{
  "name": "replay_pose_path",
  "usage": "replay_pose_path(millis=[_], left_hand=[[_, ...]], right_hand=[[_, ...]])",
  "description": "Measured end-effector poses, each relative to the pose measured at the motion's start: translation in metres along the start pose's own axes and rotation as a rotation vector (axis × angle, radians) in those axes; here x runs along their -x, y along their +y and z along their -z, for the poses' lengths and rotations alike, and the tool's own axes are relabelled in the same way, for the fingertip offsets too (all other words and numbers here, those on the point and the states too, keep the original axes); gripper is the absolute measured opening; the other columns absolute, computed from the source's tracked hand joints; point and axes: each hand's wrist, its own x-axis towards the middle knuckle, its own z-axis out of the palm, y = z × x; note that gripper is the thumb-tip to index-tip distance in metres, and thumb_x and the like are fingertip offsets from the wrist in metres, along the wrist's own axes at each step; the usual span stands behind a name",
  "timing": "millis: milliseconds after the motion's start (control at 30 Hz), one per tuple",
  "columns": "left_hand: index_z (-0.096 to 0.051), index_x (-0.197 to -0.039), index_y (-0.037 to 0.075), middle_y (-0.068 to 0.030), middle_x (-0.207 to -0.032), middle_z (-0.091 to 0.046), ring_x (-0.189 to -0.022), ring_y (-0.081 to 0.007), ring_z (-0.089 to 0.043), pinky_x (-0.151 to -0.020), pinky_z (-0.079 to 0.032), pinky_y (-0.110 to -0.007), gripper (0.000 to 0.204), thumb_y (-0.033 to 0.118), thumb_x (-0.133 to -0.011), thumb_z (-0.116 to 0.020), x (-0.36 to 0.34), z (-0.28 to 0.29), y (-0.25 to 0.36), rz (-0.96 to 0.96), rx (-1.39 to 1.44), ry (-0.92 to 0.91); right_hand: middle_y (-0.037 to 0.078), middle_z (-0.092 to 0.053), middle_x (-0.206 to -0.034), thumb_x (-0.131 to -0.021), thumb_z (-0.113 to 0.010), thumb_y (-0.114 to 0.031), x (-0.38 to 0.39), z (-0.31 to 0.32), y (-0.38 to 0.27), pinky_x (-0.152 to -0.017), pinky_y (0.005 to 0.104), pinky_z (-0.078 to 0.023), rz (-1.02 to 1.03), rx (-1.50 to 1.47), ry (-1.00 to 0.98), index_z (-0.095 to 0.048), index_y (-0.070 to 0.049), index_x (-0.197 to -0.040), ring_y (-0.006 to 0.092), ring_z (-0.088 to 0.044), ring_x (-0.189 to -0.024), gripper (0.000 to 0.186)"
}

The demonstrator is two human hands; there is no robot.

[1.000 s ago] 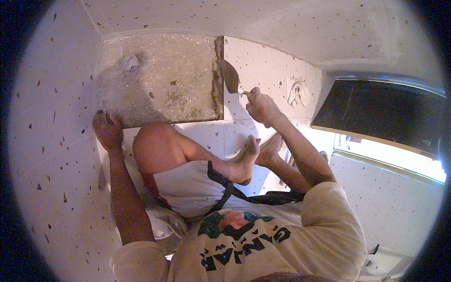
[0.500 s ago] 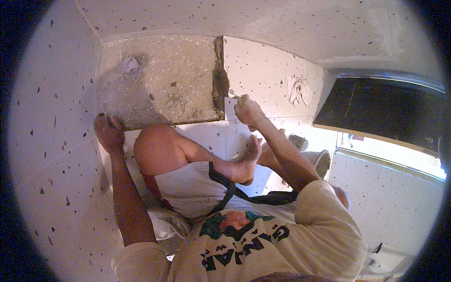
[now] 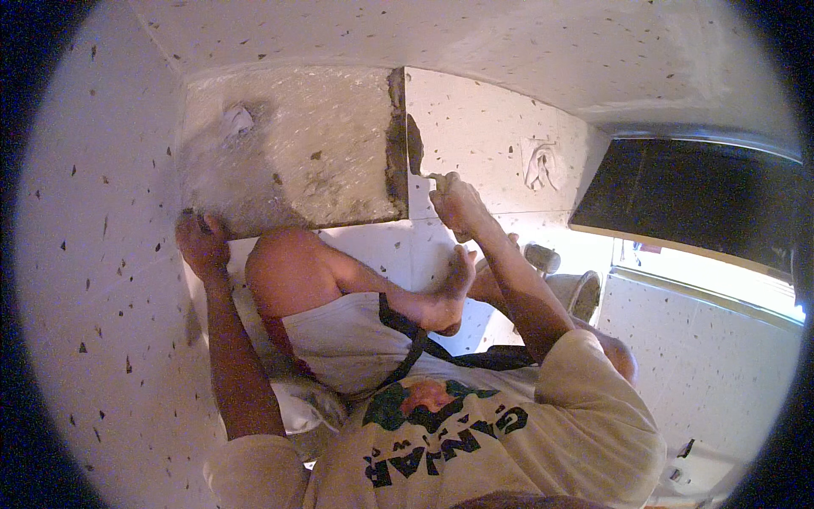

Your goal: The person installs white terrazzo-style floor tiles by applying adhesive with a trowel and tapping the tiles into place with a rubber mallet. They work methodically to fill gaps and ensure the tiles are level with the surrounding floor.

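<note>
My right hand (image 3: 458, 205) grips a trowel by its handle. The dark, pointed trowel blade (image 3: 415, 146) lies along the left edge of a pale speckled floor tile (image 3: 479, 119). Beside that edge runs a narrow dark gap (image 3: 396, 140), bordering a rough, sandy mortar bed (image 3: 297, 119). At the bed's near left corner, against the wall, my left hand (image 3: 203, 244) rests low with fingers bent and apart; nothing shows in it. A whitish crumpled wad (image 3: 238, 120) sits in the mortar bed.
A bunched pale cloth (image 3: 540, 165) pokes from the tile at right. Beyond stands a large dark panel (image 3: 687, 208). Near my feet are a rounded grey object (image 3: 542, 258) and a bucket-like container (image 3: 585, 299). Speckled walls (image 3: 102, 229) close in on the left and far side.
The trowel blade, formerly over the dark gap and hard to make out, now shows plainly against the tile's edge. My right hand has shifted slightly right; my left hand stays at the corner.
</note>
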Motion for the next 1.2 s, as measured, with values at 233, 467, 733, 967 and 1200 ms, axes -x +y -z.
replay_pose_path(millis=[233,467,733,967,1200], left_hand=[[-0.064,-0.11,-0.004,-0.0256,-0.12,-0.063,-0.117,-0.0438,-0.055,-0.104,-0.042,-0.05,0.036,0.028,-0.094,-0.057,0.0,-0.001,0.002,0.008,-0.007,0.009],[-0.066,-0.104,-0.004,-0.0247,-0.115,-0.065,-0.111,-0.0441,-0.058,-0.102,-0.043,-0.051,0.032,0.026,-0.094,-0.057,-0.001,-0.003,0.0,-0.099,0.009,0.065],[-0.064,-0.112,-0.006,-0.0264,-0.119,-0.064,-0.114,-0.044,-0.057,-0.103,-0.043,-0.051,0.038,0.027,-0.095,-0.057,0.0,-0.009,-0.01,-0.1,-0.016,0.091],[-0.062,-0.116,-0.006,-0.0266,-0.122,-0.063,-0.114,-0.0454,-0.056,-0.103,-0.043,-0.051,0.041,0.028,-0.093,-0.059,0.0,-0.002,0.002,-0.012,0.013,0.021],[-0.063,-0.116,-0.004,-0.0248,-0.118,-0.063,-0.112,-0.0437,-0.057,-0.1,-0.045,-0.05,0.042,0.03,-0.092,-0.06,0.002,-0.007,-0.006,-0.031,-0.011,0.081]], right_hand=[[0.032,-0.059,-0.112,-0.092,-0.053,-0.025,-0.004,0.008,-0.01,-0.086,0.0534,-0.052,-0.081,-0.029,-0.049,-0.058,-0.007,-0.128,0.0485,-0.063,-0.096,0.04],[0.031,-0.059,-0.114,-0.092,-0.053,-0.026,-0.037,-0.029,0.019,-0.088,0.0517,-0.053,-0.056,0.051,0.025,-0.06,-0.005,-0.126,0.0462,-0.064,-0.097,0.04],[0.032,-0.064,-0.104,-0.091,-0.056,-0.026,-0.008,-0.002,-0.004,-0.084,0.0531,-0.054,0.036,0.028,0.127,-0.055,0.008,-0.111,0.0476,-0.066,-0.093,0.039],[0.028,-0.058,-0.115,-0.094,-0.053,-0.027,0.01,-0.029,0.017,-0.087,0.0539,-0.052,-0.039,0.016,0.044,-0.059,-0.003,-0.115,0.0477,-0.063,-0.096,0.032],[0.027,-0.059,-0.107,-0.093,-0.055,-0.024,0.023,-0.047,0.015,-0.078,0.0552,-0.054,0.03,0.051,0.081,-0.058,-0.002,-0.117,0.0458,-0.066,-0.088,0.033]])
